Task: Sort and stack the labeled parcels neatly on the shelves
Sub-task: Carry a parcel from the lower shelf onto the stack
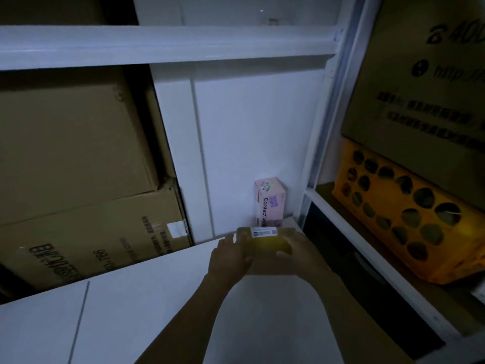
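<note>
Dim white shelf (157,285) lay beneath you. Your left hand (231,256) and right hand (299,254) clasped the yellow parcel (262,243) by its ends, label upward, likely to seat it squarely just before the upright pink box (269,203) in the back corner.

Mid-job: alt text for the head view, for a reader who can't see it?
The left hand and right hand hold a yellow parcel with a white barcode label over a white shelf. Behind it a pink box stands upright near the back right corner; brown cartons sit at left.
</note>
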